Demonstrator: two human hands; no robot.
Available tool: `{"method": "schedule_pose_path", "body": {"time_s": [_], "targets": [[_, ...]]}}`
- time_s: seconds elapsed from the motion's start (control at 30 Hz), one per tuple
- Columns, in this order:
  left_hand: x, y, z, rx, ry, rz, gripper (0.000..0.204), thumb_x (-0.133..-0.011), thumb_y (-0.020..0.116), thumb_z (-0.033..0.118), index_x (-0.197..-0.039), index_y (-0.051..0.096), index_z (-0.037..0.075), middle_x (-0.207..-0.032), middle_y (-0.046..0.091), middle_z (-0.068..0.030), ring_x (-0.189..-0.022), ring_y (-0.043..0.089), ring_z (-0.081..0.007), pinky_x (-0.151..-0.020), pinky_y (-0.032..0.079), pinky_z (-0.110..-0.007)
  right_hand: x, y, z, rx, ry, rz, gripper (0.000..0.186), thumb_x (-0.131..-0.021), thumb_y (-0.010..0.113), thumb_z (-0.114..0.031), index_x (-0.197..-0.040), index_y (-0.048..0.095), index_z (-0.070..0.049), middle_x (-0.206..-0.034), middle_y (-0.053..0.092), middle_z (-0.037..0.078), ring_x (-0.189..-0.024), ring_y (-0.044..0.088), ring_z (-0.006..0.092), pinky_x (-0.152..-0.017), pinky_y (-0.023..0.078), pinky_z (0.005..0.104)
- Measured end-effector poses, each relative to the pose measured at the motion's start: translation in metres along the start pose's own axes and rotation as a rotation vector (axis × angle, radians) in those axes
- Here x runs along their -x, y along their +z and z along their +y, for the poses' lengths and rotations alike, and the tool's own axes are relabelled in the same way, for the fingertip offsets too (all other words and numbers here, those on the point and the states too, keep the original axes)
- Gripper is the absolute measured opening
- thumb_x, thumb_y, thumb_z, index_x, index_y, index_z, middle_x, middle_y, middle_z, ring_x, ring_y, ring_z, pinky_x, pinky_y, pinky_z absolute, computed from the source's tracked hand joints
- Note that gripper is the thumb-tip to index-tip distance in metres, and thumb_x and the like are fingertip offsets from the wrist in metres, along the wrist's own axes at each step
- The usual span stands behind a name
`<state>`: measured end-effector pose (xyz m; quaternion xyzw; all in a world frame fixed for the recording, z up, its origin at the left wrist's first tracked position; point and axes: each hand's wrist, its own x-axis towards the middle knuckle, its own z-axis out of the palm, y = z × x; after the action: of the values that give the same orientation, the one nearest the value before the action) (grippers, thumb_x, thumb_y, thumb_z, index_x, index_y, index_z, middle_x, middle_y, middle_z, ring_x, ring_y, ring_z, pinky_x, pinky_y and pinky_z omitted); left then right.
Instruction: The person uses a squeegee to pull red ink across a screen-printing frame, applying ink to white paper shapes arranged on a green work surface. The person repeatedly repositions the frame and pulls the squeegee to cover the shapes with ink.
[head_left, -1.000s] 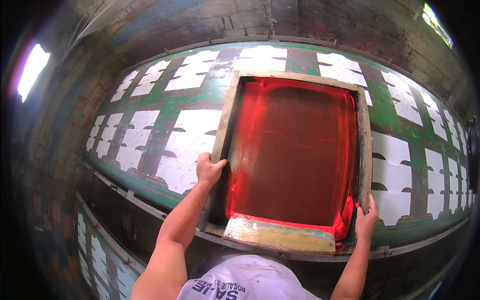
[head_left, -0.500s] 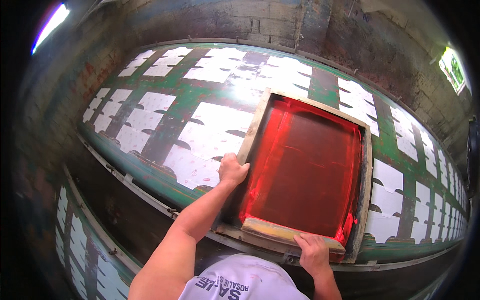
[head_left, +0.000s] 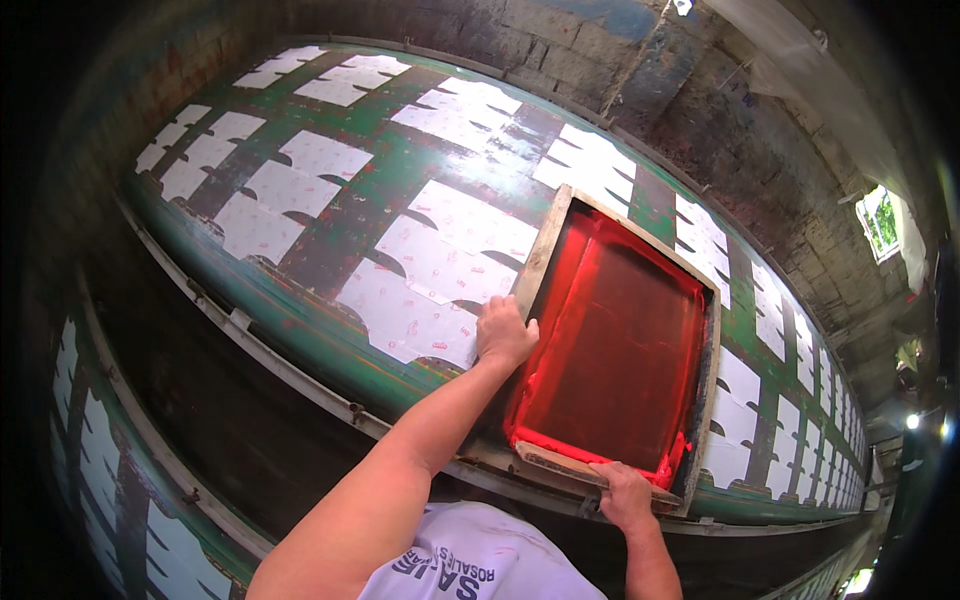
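Note:
A wooden screen-printing frame [head_left: 549, 231], its dark mesh [head_left: 625, 350] smeared with bright red ink, lies on a long green table [head_left: 320, 225]. My left hand [head_left: 503, 328] is closed on the frame's left rail. At the near end of the frame, my right hand [head_left: 626, 493] grips a wooden squeegee [head_left: 562, 462] lying along the red ink. White cut pieces [head_left: 432, 290] with curved notches lie in groups on both sides of the frame; those just left of it carry small pink printed marks.
A metal rail [head_left: 240, 321] runs along the table's near edge. A second table [head_left: 96, 460] with white pieces stands at lower left. A block wall [head_left: 540, 30] is behind, with hanging translucent sheeting and a small window [head_left: 880, 222] at right.
My right hand has moved from the frame's right rail to the squeegee at the near end. The view has turned, bringing more of the table's left into sight.

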<state>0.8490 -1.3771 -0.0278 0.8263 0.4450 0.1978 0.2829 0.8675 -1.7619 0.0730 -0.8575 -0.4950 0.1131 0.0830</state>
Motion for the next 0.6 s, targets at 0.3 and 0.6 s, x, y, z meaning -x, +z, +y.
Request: {"method": "schedule_pose_path", "body": {"time_s": [0.3, 0.6], "targets": [[0.0, 0.002, 0.001, 0.045, 0.032, 0.064, 0.048, -0.105, 0.074, 0.045, -0.123, 0.068, 0.001, -0.125, 0.066, -0.0228, -0.123, 0.064, -0.0449, -0.105, 0.054, -0.058, -0.026, 0.034, 0.008, 0.081, -0.083, 0.279, 0.057, -0.076, 0.067, 0.007, -0.128, 0.08, -0.012, -0.123, 0.079, 0.011, -0.114, 0.075, 0.0361, -0.098, 0.06, 0.0507], [-0.001, -0.004, 0.007, 0.041, -0.019, -0.002, 0.046, -0.112, 0.065, 0.045, -0.13, 0.069, 0.003, -0.126, 0.067, -0.023, -0.124, 0.063, -0.0467, -0.106, 0.052, -0.06, -0.196, 0.004, 0.111, 0.23, -0.072, 0.283, 0.045, -0.085, 0.069, 0.002, -0.125, 0.077, -0.015, -0.107, 0.072, 0.01, -0.102, 0.073, 0.0362, -0.09, 0.059, 0.051]]}}
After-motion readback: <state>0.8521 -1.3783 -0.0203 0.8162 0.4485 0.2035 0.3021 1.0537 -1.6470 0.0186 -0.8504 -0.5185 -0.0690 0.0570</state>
